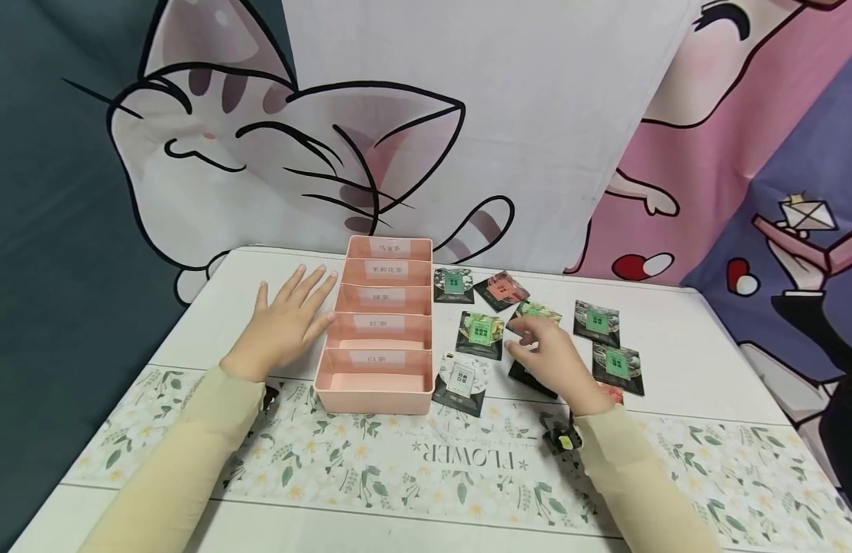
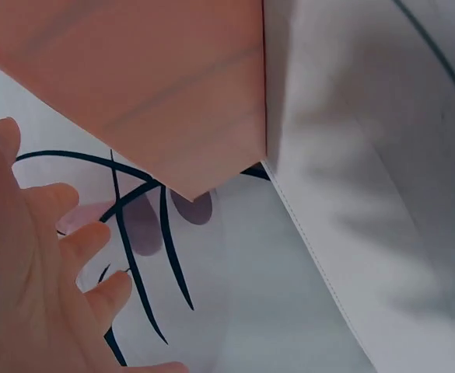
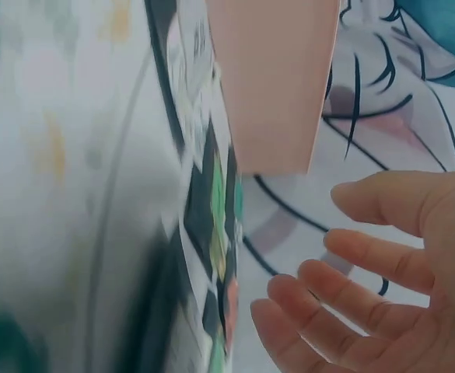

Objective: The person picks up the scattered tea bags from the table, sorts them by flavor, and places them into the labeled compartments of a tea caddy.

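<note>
My left hand [image 1: 287, 326] has its fingers straight and spread beside the left wall of a pink divided box [image 1: 373, 402]. The thumb lies close to that wall; whether it touches cannot be told. In the right wrist view, my right hand [image 3: 383, 272] holds nothing, its fingers loosely bent. From the head view it hovers over tea sachets right of the box. A dark sachet [image 1: 532, 382] lies partly hidden beneath it, and a green-patterned tea sachet [image 1: 538, 309] is just beyond its fingertips. Left of the hand lie another green sachet [image 1: 479, 334] and a white-and-black sachet [image 1: 460, 384].
Each box compartment bears a white label [image 1: 377, 357]. Behind lie a dark green sachet [image 1: 454, 285] and a red sachet [image 1: 502, 290]. Two dark sachets, one upper [image 1: 597, 322] and one lower [image 1: 618, 367], lie further right, near a partly hidden red one [image 1: 611, 392].
</note>
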`<state>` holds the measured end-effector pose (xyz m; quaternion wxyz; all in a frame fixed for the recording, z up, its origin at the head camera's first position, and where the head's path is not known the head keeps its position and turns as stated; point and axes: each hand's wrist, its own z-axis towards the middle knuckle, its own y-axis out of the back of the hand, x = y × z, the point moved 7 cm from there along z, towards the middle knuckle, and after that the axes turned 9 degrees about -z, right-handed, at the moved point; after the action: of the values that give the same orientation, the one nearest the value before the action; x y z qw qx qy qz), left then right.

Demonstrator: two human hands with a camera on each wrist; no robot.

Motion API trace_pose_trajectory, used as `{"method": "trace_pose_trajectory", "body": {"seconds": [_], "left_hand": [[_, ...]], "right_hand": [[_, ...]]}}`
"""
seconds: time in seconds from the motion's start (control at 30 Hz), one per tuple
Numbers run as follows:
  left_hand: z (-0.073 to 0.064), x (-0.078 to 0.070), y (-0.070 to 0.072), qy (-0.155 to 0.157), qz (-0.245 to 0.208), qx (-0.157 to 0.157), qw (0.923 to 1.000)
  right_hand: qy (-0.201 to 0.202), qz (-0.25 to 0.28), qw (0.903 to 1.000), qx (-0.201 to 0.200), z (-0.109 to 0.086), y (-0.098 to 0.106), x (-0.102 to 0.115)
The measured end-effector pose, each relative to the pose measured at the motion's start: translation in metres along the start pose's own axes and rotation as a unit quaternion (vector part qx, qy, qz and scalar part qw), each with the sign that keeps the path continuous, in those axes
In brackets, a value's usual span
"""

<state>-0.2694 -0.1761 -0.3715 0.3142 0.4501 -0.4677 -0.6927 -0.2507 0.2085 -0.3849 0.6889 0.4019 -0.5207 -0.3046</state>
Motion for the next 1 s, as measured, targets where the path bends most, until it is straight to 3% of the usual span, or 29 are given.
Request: {"method": "trace_pose_trajectory", "body": {"seconds": [0.13,0.43,0.8,1.0], "left_hand": [[-0.004,-0.004,-0.005,-0.011,-0.002,0.008,0.9999],[-0.008,-0.005,-0.012,-0.026,-0.013,0.014,0.9995],[-0.011,-0.003,-0.018,-0.017,-0.018,0.031,0.9992],[-0.013,-0.003,-0.018,-0.014,-0.026,0.032,0.9991]], "right_hand": [[-0.002,0.014,0.9999,0.008,-0.004,-0.011,0.009],[-0.043,0.034,0.9939,0.096,-0.009,-0.042,0.020],[-0.037,-0.014,0.9954,0.087,-0.004,-0.055,0.026],[-0.061,0.004,0.9943,0.087,-0.001,-0.057,0.020]]}}
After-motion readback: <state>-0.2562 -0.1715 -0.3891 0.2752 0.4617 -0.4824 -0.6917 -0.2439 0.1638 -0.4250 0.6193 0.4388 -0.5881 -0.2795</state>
